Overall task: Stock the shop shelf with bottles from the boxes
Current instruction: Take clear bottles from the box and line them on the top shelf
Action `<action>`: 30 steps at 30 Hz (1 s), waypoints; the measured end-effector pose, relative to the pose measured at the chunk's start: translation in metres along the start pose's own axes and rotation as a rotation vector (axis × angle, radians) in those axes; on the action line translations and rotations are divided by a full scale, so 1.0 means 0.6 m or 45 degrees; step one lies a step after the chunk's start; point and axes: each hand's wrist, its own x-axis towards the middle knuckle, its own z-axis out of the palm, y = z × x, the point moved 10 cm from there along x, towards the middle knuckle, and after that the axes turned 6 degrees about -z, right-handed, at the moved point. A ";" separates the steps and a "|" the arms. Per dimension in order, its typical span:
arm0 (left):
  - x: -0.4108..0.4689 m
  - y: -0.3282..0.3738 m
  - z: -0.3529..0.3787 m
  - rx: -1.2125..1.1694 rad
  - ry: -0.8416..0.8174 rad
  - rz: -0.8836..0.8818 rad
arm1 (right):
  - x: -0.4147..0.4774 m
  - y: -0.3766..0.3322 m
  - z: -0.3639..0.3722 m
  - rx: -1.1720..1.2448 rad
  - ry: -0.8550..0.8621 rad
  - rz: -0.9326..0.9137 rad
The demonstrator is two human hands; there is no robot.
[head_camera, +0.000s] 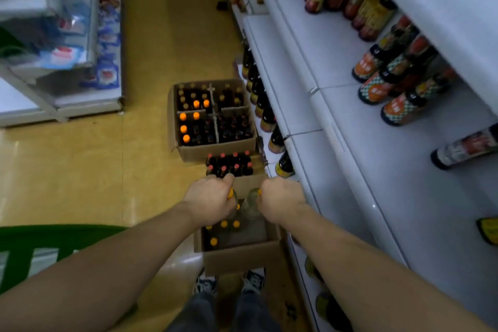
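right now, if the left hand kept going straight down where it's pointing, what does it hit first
Likely the orange-capped bottles left in the open box beneath the left hand and the bottle it grips; depth is unclear.

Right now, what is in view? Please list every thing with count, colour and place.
Near box: one, brown, floor below the hands, few orange-capped bottles inside.
Far box: one, brown, divided, further up the aisle, holds dark bottles.
Red-capped bottles: about eight, dark, between the boxes.
Shelf: one, white, right side.
Shelf bottles: many, dark, labelled, on the shelf.
Floor: yellow, underfoot.
Held bottles: two, clear, orange caps, one per hand.
Shoes: two, dark and white, bottom centre.
Left hand: fingers grip one bottle's neck.
Right hand: fingers grip the other's.
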 end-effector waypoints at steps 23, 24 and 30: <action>-0.077 0.158 -0.467 0.309 0.155 0.535 | -0.221 0.010 -0.432 -0.024 0.199 0.253; -0.085 0.173 -0.485 0.315 0.149 0.557 | -0.239 0.015 -0.448 -0.015 0.217 0.268; -0.148 0.272 -0.600 0.291 0.125 0.708 | -0.357 0.044 -0.551 0.025 0.368 0.384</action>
